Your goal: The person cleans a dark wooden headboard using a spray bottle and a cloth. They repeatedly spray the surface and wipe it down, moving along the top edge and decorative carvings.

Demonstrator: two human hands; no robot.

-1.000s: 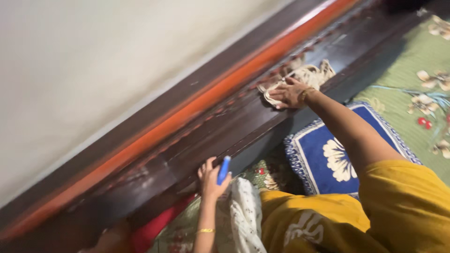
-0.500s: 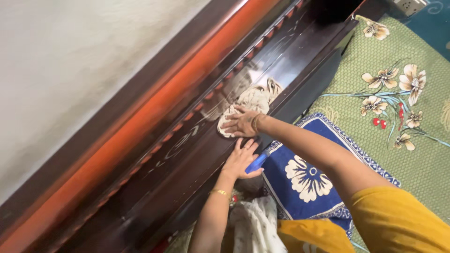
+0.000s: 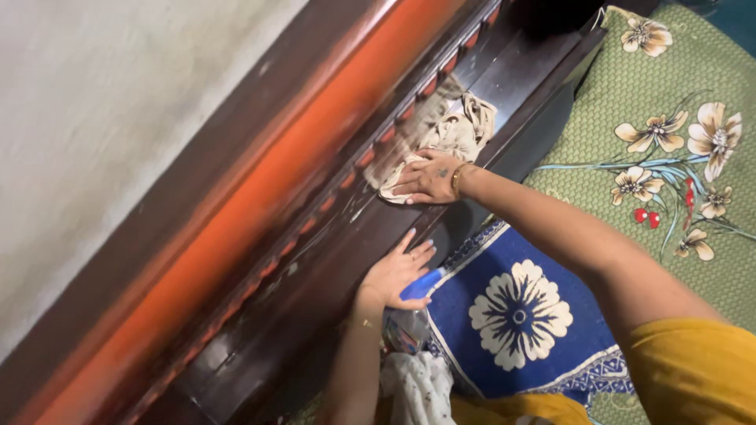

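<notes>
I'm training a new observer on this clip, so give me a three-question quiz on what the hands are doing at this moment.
1. True or false: the right hand presses a beige cloth on the dark wooden headboard.
2. What does the left hand hold? A) a blue-topped spray bottle B) a brush C) a sponge
3. Fill in: beside the arms lies a blue pillow with a white ____ pattern, on a green floral bedsheet.

Key: 1 true. 2 A, the blue-topped spray bottle, while its fingers rest on the headboard ledge. 3 flower.
</notes>
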